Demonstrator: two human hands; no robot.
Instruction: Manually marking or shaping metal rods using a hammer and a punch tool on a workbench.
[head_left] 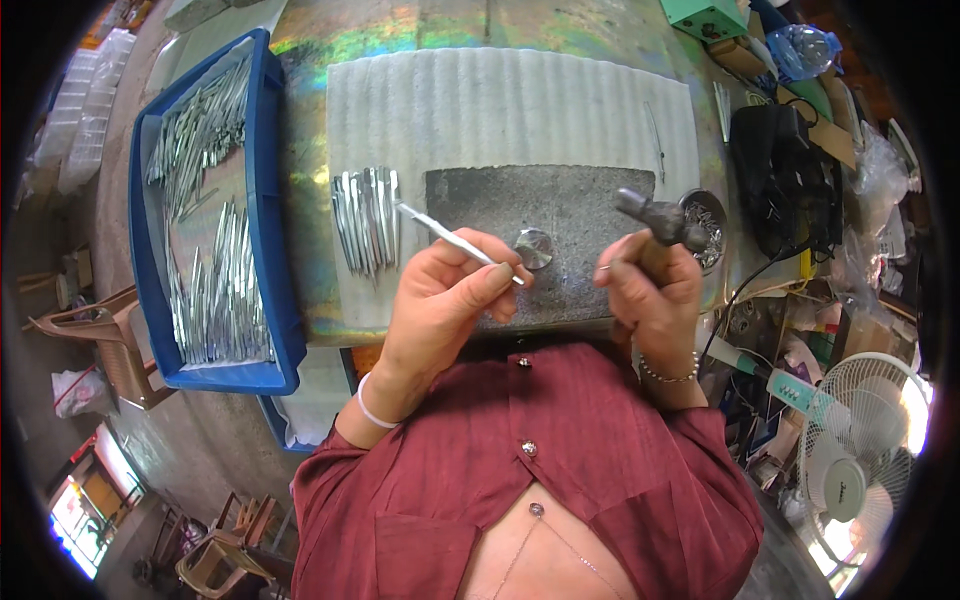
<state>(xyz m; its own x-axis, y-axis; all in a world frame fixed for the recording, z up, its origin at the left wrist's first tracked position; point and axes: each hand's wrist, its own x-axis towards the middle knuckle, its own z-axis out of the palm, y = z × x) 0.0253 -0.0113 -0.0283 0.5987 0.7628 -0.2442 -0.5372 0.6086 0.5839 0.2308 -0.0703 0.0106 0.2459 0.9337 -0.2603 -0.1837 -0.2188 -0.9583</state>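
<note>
My left hand [455, 285] pinches a slim silvery metal piece [445, 233] between thumb and fingers, tilted over the left part of a dark grey pad [540, 195]. In my right hand [652, 290] is a small hammer [660, 218] with a dark head, slightly blurred. A tiny pin-like bit [604, 267] shows at that hand's thumb and fingertip; its exact kind is too small to tell. Between my hands a round shiny metal block [533, 249] rests on the pad. Left of the pad lies a row of similar slim metal pieces [365, 220].
White foam sheet [480, 100] lies under the pad. A blue tray [265, 200] with many slim metal pieces stands at the left. Right of the pad is a round dish [715, 255] of small metal bits. Beyond are a black device [770, 170], a cable and a fan [855, 440].
</note>
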